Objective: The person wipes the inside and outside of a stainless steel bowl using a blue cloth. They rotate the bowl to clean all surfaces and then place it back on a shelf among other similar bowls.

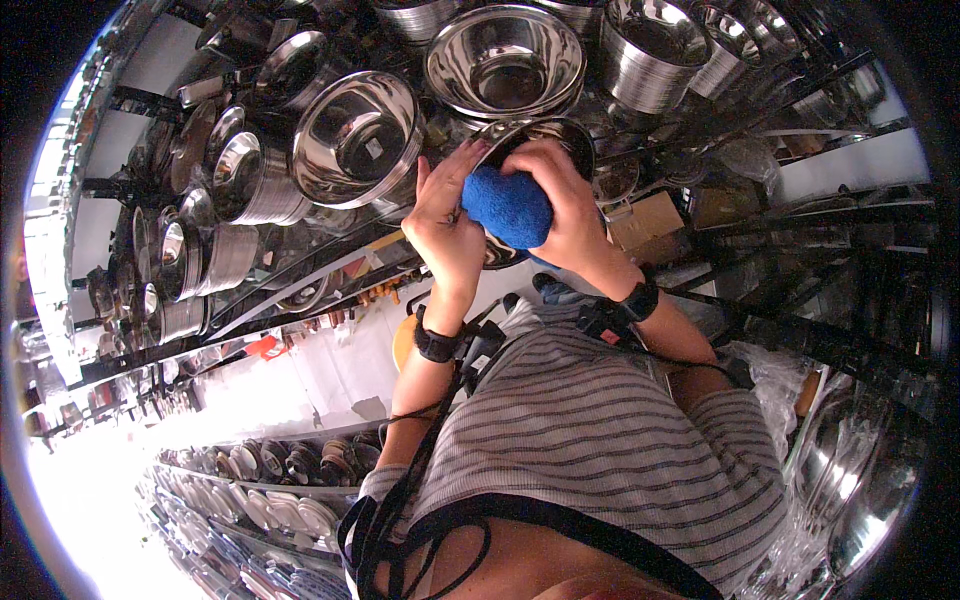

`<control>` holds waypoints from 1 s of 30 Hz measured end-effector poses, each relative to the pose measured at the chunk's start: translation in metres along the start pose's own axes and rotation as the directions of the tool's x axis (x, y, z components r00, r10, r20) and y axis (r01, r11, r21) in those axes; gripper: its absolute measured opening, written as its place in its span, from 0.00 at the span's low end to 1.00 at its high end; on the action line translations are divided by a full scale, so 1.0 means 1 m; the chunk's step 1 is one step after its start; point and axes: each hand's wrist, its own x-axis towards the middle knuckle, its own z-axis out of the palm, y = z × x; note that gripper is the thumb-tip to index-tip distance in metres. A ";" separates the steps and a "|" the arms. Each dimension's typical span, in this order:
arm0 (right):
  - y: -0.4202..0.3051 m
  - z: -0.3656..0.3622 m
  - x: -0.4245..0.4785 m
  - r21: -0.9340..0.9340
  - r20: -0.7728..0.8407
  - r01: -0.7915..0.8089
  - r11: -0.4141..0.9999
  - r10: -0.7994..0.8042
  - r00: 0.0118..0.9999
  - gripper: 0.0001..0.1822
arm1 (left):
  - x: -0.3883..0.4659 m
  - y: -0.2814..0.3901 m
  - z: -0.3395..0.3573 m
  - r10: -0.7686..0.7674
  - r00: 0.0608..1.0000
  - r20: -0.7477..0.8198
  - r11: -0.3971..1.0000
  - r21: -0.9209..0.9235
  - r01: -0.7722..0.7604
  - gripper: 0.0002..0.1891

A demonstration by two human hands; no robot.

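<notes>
My right hand is closed around a bunched blue cloth, which looks like terry or microfibre. Behind the cloth is a shiny stainless steel bowl, tilted, its rim showing above and below my hands. My left hand is at the bowl's left side, fingers stretched up along it; its grip is partly hidden by the cloth. Just beyond sits a wide steel bowl on the shelf. Another steel bowl, with a small label inside, tilts to the left of my left hand.
Stacked steel bowls line the shelf on the left, with more stacks at the upper right. A dark shelf edge runs below them. A cardboard box lies right of my hands. Plastic-wrapped metalware stands at the lower right.
</notes>
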 end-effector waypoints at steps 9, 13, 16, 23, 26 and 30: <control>0.028 -0.059 -0.021 -0.360 -0.089 -0.154 0.920 0.131 0.987 0.47 | -0.006 -0.005 -0.008 0.202 0.973 0.110 0.974 -0.122 -0.189 0.25; 0.043 -0.071 -0.046 -0.359 0.009 -0.198 0.912 0.215 0.977 0.47 | -0.013 0.009 -0.002 0.426 0.879 0.216 0.903 -0.171 -0.395 0.19; 0.046 -0.079 -0.054 -0.266 -0.101 -0.201 0.943 0.181 0.978 0.38 | -0.012 0.016 0.001 0.486 0.824 0.290 0.873 -0.204 -0.443 0.16; 0.048 -0.106 -0.069 -0.465 -0.372 -0.138 0.875 -0.052 0.927 0.28 | -0.017 0.006 0.018 0.434 0.802 0.411 0.885 -0.360 -0.294 0.35; 0.042 -0.117 -0.080 -0.401 -0.491 -0.213 0.891 -0.013 0.871 0.23 | -0.029 -0.008 0.028 0.144 0.909 0.391 0.946 -0.325 -0.010 0.39; 0.034 -0.123 -0.093 -0.291 -0.572 -0.307 0.906 0.092 0.815 0.19 | -0.044 -0.037 0.035 -0.382 0.634 0.673 0.844 -0.025 0.535 0.30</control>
